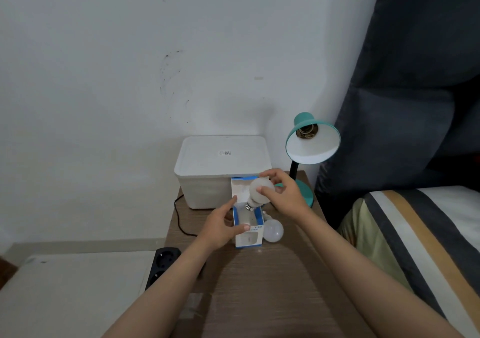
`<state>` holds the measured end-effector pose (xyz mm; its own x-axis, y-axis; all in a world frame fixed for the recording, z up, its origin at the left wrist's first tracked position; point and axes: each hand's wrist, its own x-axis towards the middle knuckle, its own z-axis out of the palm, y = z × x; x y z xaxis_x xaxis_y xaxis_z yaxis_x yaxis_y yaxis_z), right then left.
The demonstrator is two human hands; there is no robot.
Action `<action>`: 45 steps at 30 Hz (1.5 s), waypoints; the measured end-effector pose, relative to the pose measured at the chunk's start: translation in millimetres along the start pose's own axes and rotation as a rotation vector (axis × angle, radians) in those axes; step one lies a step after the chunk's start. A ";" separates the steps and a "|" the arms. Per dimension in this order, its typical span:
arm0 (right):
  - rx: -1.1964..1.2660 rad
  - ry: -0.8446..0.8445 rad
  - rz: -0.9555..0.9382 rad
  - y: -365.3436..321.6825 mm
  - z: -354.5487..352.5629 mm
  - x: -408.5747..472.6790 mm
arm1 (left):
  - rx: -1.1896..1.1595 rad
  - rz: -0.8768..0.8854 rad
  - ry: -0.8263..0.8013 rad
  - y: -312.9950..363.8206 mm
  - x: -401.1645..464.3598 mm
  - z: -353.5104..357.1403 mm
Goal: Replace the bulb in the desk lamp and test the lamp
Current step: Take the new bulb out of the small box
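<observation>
Both forearms reach over the brown tabletop (259, 285). Left hand (220, 224) steadies the blue-and-white bulb box (248, 230), fingers closed around its side. Right hand (283, 195) holds the new bulb (255, 191) by its glass, screw base down, just above the box opening. Another bulb (272, 230), probably the old one, lies beside the box. At the back right the teal desk lamp (313, 140) shows an empty socket (306, 131). To do this step well, I think the bulb should come straight up, gripped lightly, then turn base-first toward the socket.
</observation>
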<state>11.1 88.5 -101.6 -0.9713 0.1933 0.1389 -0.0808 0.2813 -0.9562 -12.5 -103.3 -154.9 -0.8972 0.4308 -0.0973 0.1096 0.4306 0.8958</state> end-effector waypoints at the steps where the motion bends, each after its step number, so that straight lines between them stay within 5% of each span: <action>1: 0.042 0.022 0.003 -2.4 -1.0 -0.1 | -0.001 -0.001 0.003 1.4 -0.6 0.2; 5: 0.178 0.050 0.075 -15.9 -7.4 -3.9 | 0.000 -0.009 0.016 5.6 -3.4 0.9; 15: -0.082 0.098 0.121 -11.0 -18.2 -14.2 | 0.073 0.048 0.226 6.6 -15.1 9.6; 26: -0.766 -0.170 -0.024 3.5 -0.5 -35.3 | 0.140 0.171 0.283 4.4 -20.8 17.6; 45: -0.731 -0.063 -0.046 19.9 6.9 -40.5 | 0.189 0.191 0.312 -5.6 -11.1 21.9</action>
<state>47.2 79.8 -128.0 -0.9832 0.1185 0.1387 0.0273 0.8472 -0.5306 6.2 -93.1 -168.4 -0.9367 0.2685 0.2248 0.3371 0.5171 0.7868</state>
